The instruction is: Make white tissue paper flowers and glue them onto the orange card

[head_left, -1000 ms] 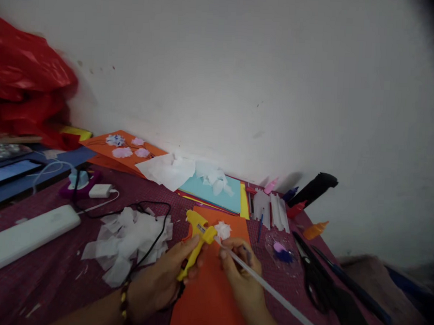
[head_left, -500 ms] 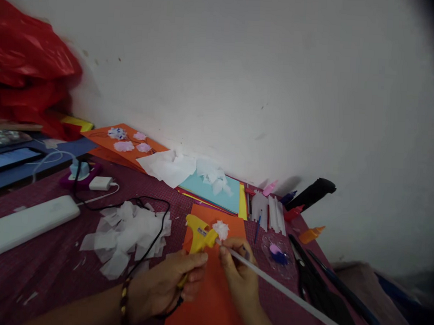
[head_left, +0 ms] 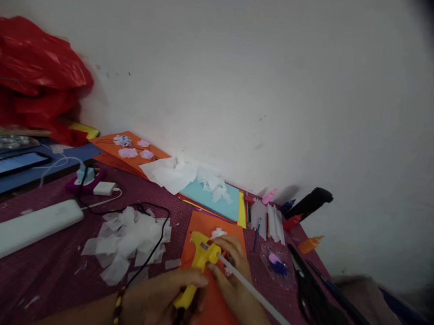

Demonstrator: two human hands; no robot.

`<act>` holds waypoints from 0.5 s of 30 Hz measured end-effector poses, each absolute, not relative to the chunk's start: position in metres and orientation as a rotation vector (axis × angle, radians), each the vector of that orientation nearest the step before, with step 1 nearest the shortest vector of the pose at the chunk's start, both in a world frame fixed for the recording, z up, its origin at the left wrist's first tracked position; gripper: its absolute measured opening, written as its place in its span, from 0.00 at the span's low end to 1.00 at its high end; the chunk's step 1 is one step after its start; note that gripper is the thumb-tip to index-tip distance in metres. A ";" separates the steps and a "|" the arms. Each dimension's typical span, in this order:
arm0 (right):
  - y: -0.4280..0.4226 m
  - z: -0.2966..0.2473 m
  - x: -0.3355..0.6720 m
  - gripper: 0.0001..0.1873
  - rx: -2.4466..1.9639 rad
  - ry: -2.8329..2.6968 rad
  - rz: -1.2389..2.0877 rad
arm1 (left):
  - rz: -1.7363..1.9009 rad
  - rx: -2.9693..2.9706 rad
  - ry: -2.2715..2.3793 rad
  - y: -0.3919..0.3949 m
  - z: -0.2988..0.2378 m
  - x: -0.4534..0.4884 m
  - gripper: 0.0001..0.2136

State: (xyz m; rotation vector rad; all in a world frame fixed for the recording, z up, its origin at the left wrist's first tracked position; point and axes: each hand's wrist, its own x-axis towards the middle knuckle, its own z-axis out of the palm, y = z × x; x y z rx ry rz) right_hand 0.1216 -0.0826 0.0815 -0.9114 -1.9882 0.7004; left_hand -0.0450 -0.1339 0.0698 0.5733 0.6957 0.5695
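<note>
My left hand (head_left: 166, 300) is wrapped round the handle of a yellow glue gun (head_left: 199, 263) at the lower middle. My right hand (head_left: 232, 279) pinches a long translucent glue stick (head_left: 264, 303) right at the back of the gun. Both work over an orange paper sheet (head_left: 206, 230) lying on the maroon mat. A small white tissue flower (head_left: 217, 233) sits on the orange sheet just beyond my right fingers. The gun's black cord (head_left: 150, 253) trails left across a heap of white tissue scraps (head_left: 125, 238).
Black scissors (head_left: 305, 288) and a blue pen lie to the right. White glue sticks (head_left: 268, 216), small bottles (head_left: 309, 245), coloured sheets (head_left: 215, 199), an orange card with flowers (head_left: 128, 150), a white power strip (head_left: 24, 230), a charger and a red plastic bag (head_left: 32, 85) line the wall.
The view has tilted. Both hands sit lower in the frame; my right fingers have slid up the glue stick to the back of the gun, partly covering the white flower.
</note>
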 end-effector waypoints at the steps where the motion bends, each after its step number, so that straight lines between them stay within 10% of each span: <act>1: -0.082 0.082 0.123 0.19 -0.909 -1.989 0.673 | 0.528 0.643 0.704 -0.133 0.073 -0.048 0.16; 15: -0.073 0.091 0.106 0.07 -0.990 -1.975 0.404 | 0.794 1.915 1.368 -0.109 0.106 -0.075 0.11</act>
